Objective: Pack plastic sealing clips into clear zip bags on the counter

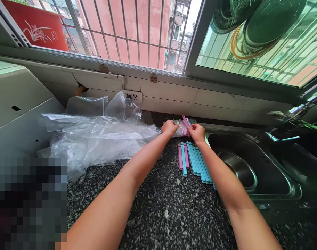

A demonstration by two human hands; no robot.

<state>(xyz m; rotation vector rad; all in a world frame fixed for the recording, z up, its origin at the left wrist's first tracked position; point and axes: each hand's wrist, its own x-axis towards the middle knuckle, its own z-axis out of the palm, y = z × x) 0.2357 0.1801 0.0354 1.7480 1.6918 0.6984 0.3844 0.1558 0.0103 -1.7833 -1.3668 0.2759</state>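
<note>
A pixelated patch hides the near left corner of the counter (pixel 174 215). Farther on, the right forearm partly covers the blue and pink sticks (pixel 192 159). Beyond, the left hand (pixel 169 127) and right hand (pixel 197 133) close their fingers on a small clear bag (pixel 179 129) and a pink stick (pixel 186 122); its contents are unclear.

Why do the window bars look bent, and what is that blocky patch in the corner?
Head view: the wide lens bows the white window bars and stretches both forearms; daylight from the window lights the speckled black stone counter evenly, without hard shadows; the bottom-left patch is deliberate pixelation, not blur; the hands stay sharp.
</note>
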